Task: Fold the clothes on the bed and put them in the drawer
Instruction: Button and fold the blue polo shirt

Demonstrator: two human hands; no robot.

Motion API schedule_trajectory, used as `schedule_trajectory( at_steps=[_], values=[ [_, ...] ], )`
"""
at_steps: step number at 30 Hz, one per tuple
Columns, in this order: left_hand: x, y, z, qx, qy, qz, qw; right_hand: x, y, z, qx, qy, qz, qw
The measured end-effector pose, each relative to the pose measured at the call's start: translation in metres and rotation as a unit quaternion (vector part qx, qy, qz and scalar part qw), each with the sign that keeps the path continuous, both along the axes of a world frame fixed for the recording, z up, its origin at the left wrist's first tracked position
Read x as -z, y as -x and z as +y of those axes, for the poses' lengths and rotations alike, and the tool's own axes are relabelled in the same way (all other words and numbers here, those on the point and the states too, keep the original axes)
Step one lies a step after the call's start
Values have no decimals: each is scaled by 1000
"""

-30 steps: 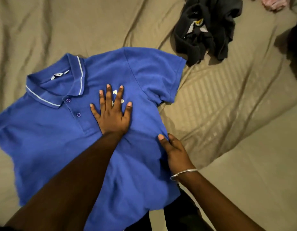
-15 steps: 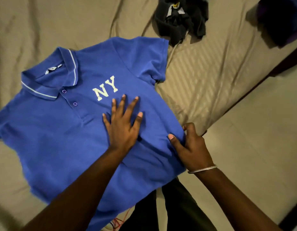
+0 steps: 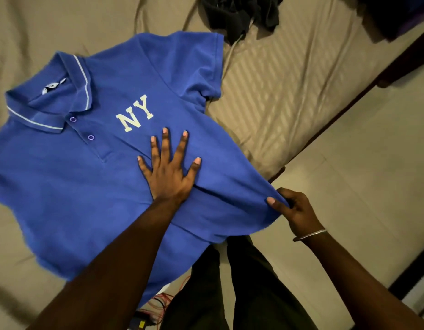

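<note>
A blue polo shirt with white "NY" letters lies face up on the bed, collar at the upper left. My left hand presses flat on its chest just below the letters, fingers spread. My right hand pinches the shirt's right side hem beyond the bed's edge and holds it stretched taut. A crumpled black garment sits on the bed at the top, past the shirt's sleeve.
The tan sheet is wrinkled around the shirt. The bed's dark edge runs diagonally at right, with pale floor beyond. My dark trousers stand against the bed below. A dark shape fills the top right corner.
My left hand slid down the shirt's chest, uncovering the NY letters. My right hand gripped the side hem and drew it out to the right past the bed's edge.
</note>
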State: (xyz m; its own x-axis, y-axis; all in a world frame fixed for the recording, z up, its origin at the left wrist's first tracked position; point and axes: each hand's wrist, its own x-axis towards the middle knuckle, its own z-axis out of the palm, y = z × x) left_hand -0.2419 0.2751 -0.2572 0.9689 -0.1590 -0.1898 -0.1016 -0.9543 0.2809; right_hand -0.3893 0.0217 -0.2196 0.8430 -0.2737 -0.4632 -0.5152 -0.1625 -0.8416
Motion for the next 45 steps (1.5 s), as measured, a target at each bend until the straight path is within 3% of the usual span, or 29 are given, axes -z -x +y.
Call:
schedule_trajectory(
  at_steps=[2,5,7,11,15,18,20,23,27,28,31,33,35,37,40,41,43,45],
  values=[
    [1,1,0,2,1,-4,1000,6,9,-8,1,8,-9,1000],
    [2,1,0,2,-2,-9,1000,20,20,-13,-27,146,26,989],
    [2,1,1,2,-7,-14,1000,27,26,-15,-30,281,37,959],
    [2,1,4,-15,61,-22,998,22,8,12,-66,423,-40,903],
    [-10,16,20,-49,202,-50,977,7,-34,87,-164,451,-194,856],
    [-19,53,47,-100,172,-107,974,12,-71,132,-236,426,-237,841],
    [-20,89,76,-212,104,-121,964,21,-86,150,-313,409,-215,830],
    [-17,143,115,-408,13,-65,910,37,-88,157,-372,453,-164,794],
    [-21,187,133,-597,46,38,800,40,-85,160,-386,478,-165,772],
    [-20,191,136,-611,61,37,788,39,-86,161,-383,481,-166,771],
    [-27,196,139,-613,179,-23,769,34,-88,165,-346,475,-204,783],
    [-40,199,140,-625,268,-50,731,28,-94,177,-349,428,-283,784],
    [-54,203,144,-602,342,-61,719,23,-101,199,-406,359,-337,770],
    [-63,208,154,-577,411,-35,705,24,-107,221,-464,323,-328,756],
    [-65,221,175,-582,562,61,585,34,-110,234,-510,333,-265,747],
    [-65,226,180,-574,582,108,566,38,-111,233,-514,341,-260,743],
    [-67,238,190,-536,575,198,585,41,-111,229,-517,337,-273,738],
    [-64,253,201,-517,580,213,592,41,-112,226,-521,318,-284,739]
  ],
)
